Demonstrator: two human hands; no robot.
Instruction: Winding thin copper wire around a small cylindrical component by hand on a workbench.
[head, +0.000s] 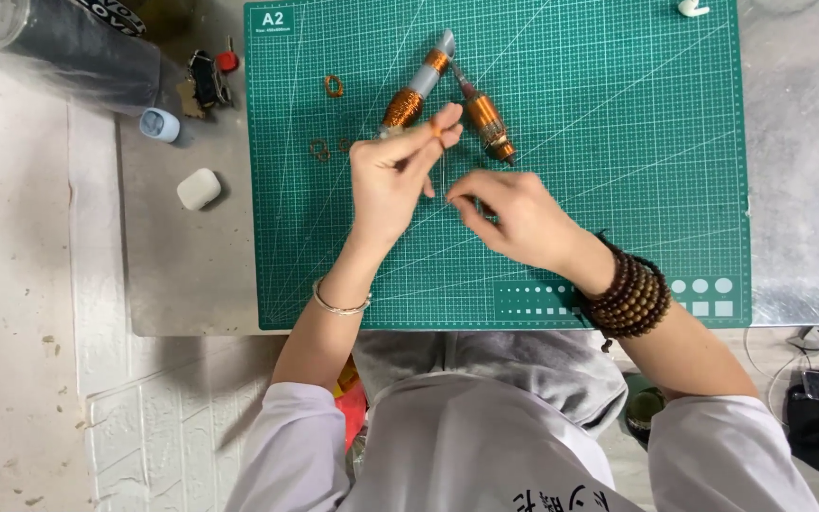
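A small orange piece (pixel 437 126) sits pinched between the thumb and fingertips of the left hand (pixel 392 175), raised over the green cutting mat (pixel 618 142). The right hand (pixel 504 210) is just beside it, fingers curled together as if nipping something too fine to make out; whether it holds anything I cannot tell. Just beyond the hands two copper-wound spools (pixel 409 100) (pixel 485 118) lie on the mat, angled towards each other. Small wire rings (pixel 334 85) lie to their left. Off the mat, on the bench (pixel 182 265), rest a white case (pixel 199 189) and a dark roll (pixel 68 43)
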